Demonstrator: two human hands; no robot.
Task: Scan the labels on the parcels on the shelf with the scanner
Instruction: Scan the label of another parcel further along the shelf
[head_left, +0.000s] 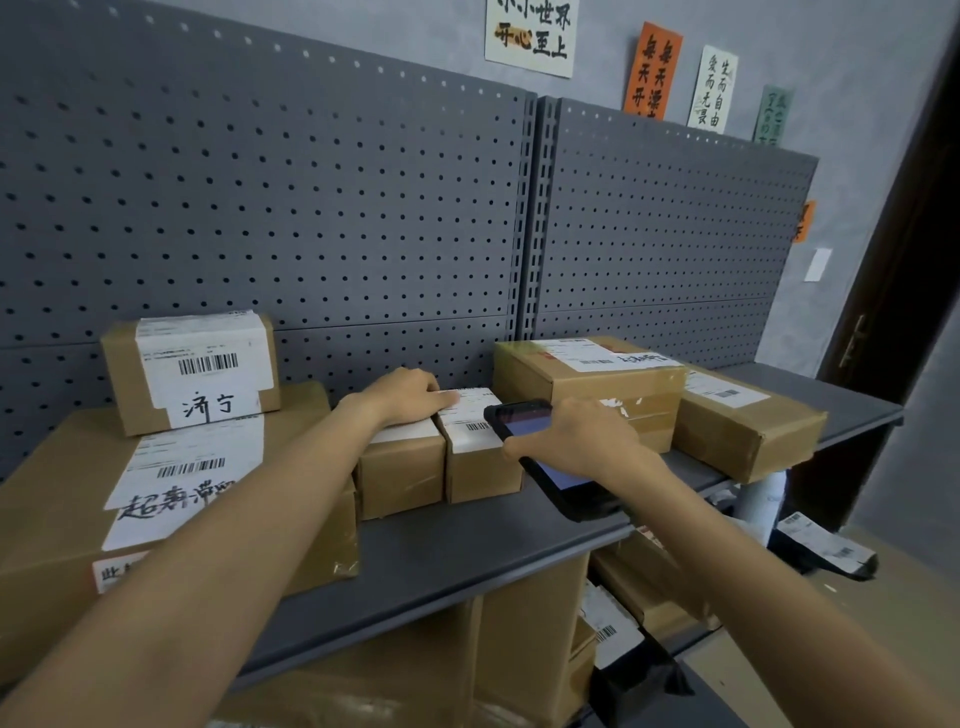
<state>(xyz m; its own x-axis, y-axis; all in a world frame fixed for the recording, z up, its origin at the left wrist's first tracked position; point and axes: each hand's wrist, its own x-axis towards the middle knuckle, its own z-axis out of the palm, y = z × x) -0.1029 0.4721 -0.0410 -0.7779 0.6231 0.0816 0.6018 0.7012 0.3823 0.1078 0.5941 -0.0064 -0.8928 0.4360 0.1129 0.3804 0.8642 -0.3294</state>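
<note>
Cardboard parcels stand along a dark grey shelf (441, 545). My right hand (576, 441) grips a black handheld scanner (524, 421) with a lit screen, its head close over the barcode label (475, 421) of a small brown parcel (483, 467) in the middle. My left hand (405, 397) lies palm down across the top of the neighbouring small parcel (402, 473), fingertips touching the label. A large labelled box (171, 514) sits at the left with a smaller labelled box (192, 371) on top. Two flat boxes (587, 379) (748, 426) lie at the right.
A grey pegboard (311, 208) backs the shelf, with paper signs on the wall above. Below the shelf are more cardboard boxes (530, 623) and dark bagged parcels (826, 551). A dark door (904, 291) stands at the right.
</note>
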